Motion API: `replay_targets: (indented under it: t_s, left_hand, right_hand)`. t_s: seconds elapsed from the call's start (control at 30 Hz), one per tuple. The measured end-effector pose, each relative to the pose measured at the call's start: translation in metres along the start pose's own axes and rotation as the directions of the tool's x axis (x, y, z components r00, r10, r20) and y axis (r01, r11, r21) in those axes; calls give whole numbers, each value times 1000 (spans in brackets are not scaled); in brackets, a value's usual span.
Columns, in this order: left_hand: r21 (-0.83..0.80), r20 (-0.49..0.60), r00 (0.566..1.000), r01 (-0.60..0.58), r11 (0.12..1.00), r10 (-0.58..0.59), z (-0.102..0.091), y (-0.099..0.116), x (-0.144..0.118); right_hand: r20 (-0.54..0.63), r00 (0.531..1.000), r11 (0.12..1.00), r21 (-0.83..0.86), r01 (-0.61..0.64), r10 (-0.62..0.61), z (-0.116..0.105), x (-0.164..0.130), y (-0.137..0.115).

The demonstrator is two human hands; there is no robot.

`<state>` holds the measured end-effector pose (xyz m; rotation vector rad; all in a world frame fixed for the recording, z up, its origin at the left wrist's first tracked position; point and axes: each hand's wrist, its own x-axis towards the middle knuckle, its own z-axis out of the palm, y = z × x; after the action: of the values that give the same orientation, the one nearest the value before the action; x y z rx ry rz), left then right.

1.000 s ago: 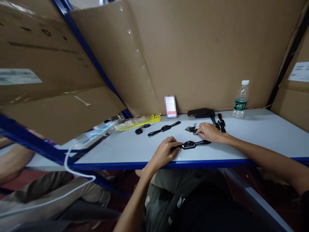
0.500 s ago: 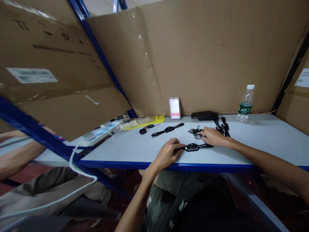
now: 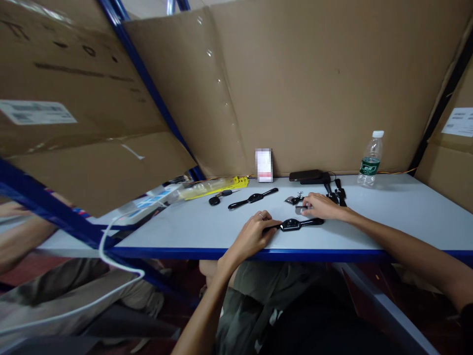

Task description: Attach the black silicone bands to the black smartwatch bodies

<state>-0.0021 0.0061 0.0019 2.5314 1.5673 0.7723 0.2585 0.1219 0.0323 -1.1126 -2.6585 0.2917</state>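
A black spokeshave body [image 3: 291, 225] with two handles lies near the front edge of the table. My left hand [image 3: 256, 230] is closed round its left handle. Just behind it, my right hand [image 3: 320, 205] reaches over a group of small metal parts. Its fingertips are pressed together at the edge of a flat silver blade [image 3: 300, 210]; the exact contact is partly hidden. Beside those fingers are a dark pointed plate [image 3: 293, 200] and small silver screws [image 3: 300, 194]. Further left rests a second black spokeshave body [image 3: 254, 198].
More black spokeshaves [image 3: 339, 191] lie behind my right hand. At the back stand a water bottle [image 3: 369, 160] and a white card [image 3: 264, 165], near a dark case [image 3: 308, 176]. Keys [image 3: 218, 198] and yellow-edged plastic packs [image 3: 214, 188] are at left. Another person's arm [image 3: 27, 236] shows beyond the blue post.
The view has shifted slightly. My right fingertips have drawn back from the dark parts to the flat blade. My left hand keeps its hold on the spokeshave handle.
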Motion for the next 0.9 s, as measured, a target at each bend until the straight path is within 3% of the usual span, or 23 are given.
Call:
replay_targets:
  t_s: [0.17, 0.33, 0.5, 0.73, 0.9]
  left_hand:
    - [28, 20, 1000, -10, 1000, 9, -1, 0, 0]
    - [20, 7, 1000, -18, 1000, 18, 0, -1, 0]
    - [20, 6, 1000, -14, 1000, 14, -1, -1, 1]
    - [63, 33, 999, -41, 997, 39, -2, -2, 1]
    - [86, 48, 998, -46, 995, 42, -2, 0, 1]
  right_hand:
    - [-18, 1000, 999, -39, -8, 7, -2, -4, -2]
    - [113, 992, 994, 97, 50, -61, -13, -1, 4]
    - [184, 981, 992, 124, 36, -59, -12, 6, 8]
    - [65, 996, 973, 216, -75, 63, -4, 12, 12]
    - [-33, 999, 893, 449, -20, 39, -3, 8, -3]
